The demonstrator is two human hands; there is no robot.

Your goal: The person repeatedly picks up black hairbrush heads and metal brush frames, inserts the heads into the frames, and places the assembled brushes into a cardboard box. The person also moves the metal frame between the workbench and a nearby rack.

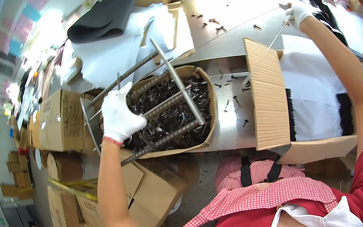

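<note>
My left hand, in a white glove, is over the left side of a metal rack with notched rods. Its thumb and fingers are spread apart; whether the palm bears on a rod is hidden. The rack lies tilted across an open carton filled with small black parts. Far to the right, my right hand, also gloved, is closed around the upper end of a thin metal rod. That rod slants down behind the flap of a second carton.
White sheeting and black bristly strips line the right carton. Loose screw-like pieces are scattered on the metal table. A dark folded mat lies on white sheets at the back. Closed cartons are stacked at the left.
</note>
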